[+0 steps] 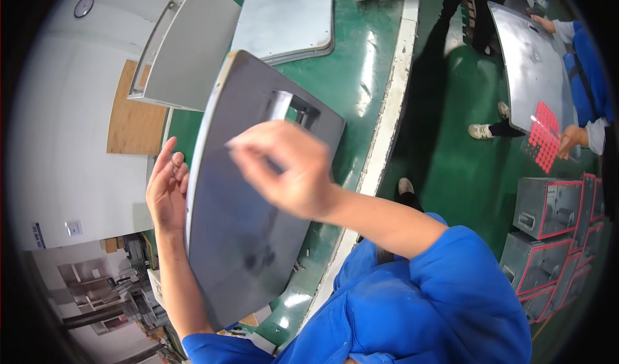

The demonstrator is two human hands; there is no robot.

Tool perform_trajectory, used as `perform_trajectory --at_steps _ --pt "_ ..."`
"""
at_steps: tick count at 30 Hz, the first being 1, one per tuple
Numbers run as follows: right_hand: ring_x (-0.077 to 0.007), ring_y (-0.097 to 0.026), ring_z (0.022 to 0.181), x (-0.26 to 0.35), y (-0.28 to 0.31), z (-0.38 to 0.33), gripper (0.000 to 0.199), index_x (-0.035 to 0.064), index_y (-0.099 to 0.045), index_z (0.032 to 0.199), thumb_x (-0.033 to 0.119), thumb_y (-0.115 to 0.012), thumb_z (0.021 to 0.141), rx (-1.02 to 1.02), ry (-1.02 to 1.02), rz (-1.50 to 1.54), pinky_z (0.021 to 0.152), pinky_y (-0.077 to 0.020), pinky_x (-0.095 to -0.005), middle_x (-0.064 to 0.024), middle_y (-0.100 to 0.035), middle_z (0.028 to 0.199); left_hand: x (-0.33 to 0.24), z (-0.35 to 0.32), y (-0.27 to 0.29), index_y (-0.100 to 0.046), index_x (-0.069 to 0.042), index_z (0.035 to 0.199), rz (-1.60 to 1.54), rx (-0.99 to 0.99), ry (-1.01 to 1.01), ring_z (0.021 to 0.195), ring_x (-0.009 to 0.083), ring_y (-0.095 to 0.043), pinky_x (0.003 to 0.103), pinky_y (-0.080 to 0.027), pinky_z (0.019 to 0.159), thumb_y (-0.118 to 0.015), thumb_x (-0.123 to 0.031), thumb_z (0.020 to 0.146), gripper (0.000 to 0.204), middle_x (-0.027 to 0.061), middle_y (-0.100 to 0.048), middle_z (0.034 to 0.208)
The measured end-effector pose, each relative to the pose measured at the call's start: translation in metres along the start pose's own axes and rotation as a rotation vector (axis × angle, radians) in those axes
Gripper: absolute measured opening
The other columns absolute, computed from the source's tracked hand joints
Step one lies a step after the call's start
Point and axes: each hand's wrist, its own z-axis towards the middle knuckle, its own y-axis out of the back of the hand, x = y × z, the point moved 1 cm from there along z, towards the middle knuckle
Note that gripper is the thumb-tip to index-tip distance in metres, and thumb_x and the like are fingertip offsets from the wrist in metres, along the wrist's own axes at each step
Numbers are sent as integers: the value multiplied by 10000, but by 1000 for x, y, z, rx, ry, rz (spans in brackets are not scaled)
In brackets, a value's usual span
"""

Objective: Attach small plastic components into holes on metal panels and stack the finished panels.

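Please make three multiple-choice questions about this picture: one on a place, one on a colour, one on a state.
1. Where is the left hand?
A. on the left edge of the grey panel
B. on the grey metal boxes
C. on the wall clock

2. What colour is the work surface?
A. yellow
B. green
C. white

3. How is the right hand?
A. flat on the floor
B. inside a box
C. raised over the panel, fingers pinched

Answers: 1 A, the palm lies against that edge. 2 B, green shows beside the panels. 3 C, it is in front of the panel face.
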Motion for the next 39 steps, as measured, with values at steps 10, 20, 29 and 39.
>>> perform_trajectory --at_steps 10,20,29,39 --pt "-114 -572 638 -89 33 -48 88 24 -601 822 23 -596 734 -169 -597 40 563 -455 -215 -68 -604 769 16 11 23 -401 55 1166 79 -68 82 494 34 -375 126 -377 448 -413 -50 866 318 37 -512 735" --pt "-211 -523 620 -104 19 -48 84 64 -573 699 21 -625 650 -255 -501 20 569 -428 -308 -31 -594 667 21 -1 33 -526 4 1001 305 -338 190 770 190 -587 281 -502 648 -417 -218 862 284 100 -588 897" --pt "-222 -533 624 -107 12 -37 55 52 -576 683 37 -614 645 -151 -638 59 564 -433 -319 -47 -590 629 25 0 48 -548 7 930 428 -441 119 694 158 -590 245 -510 588 -467 -194 837 237 84 -590 834" --pt "-209 -600 562 -109 7 -29 47 25 -589 657 70 -595 667 -46 -926 203 552 -461 -280 -94 -616 629 30 11 37 -547 -14 949 320 -488 204 709 179 -596 262 -510 589 -418 -189 850 239 101 -594 851"
